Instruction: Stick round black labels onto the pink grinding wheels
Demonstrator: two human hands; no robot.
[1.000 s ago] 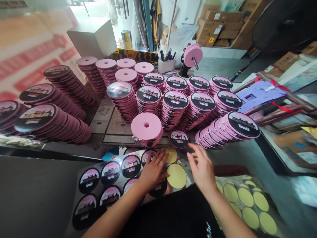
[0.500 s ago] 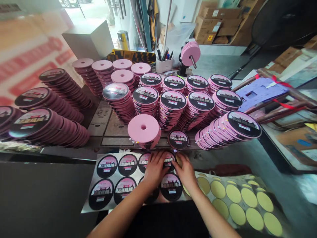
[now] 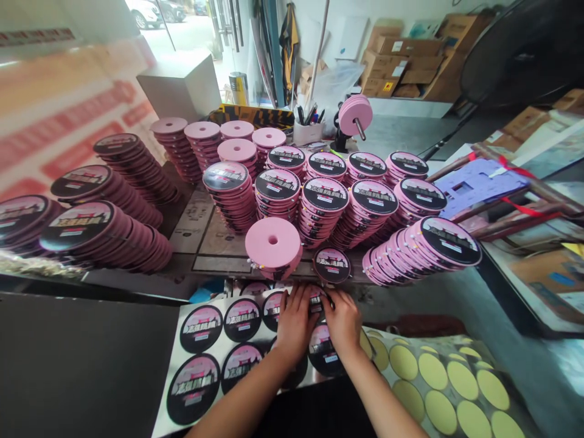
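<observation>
A sheet of round printed stickers (image 3: 166,420), black and pink with a building and white lettering, lies in front of me. My left hand (image 3: 295,328) rests on it, fingers stretched forward over the upper row. My right hand (image 3: 343,319) is at the sheet's upper right, thumb and forefinger pinched at the edge of a round sticker (image 3: 316,302). How far that sticker is lifted is hidden by the fingers. Just beyond my hands stand a plain pink foam spool (image 3: 272,234) with a centre hole and a spool with a sticker (image 3: 332,266) on its face.
Stacks of stickered pink spools (image 3: 325,196) fill the bench, with plain pink stacks (image 3: 203,131) behind. More spools hang on a spindle (image 3: 360,129). A backing sheet with yellow circles (image 3: 441,410) lies at right. A wooden frame (image 3: 524,201) stands beyond it.
The view has shifted, so the bench appears lower and slightly farther right. My right fingers have drawn closer together at the sticker's edge; my left hand stays on the sheet.
</observation>
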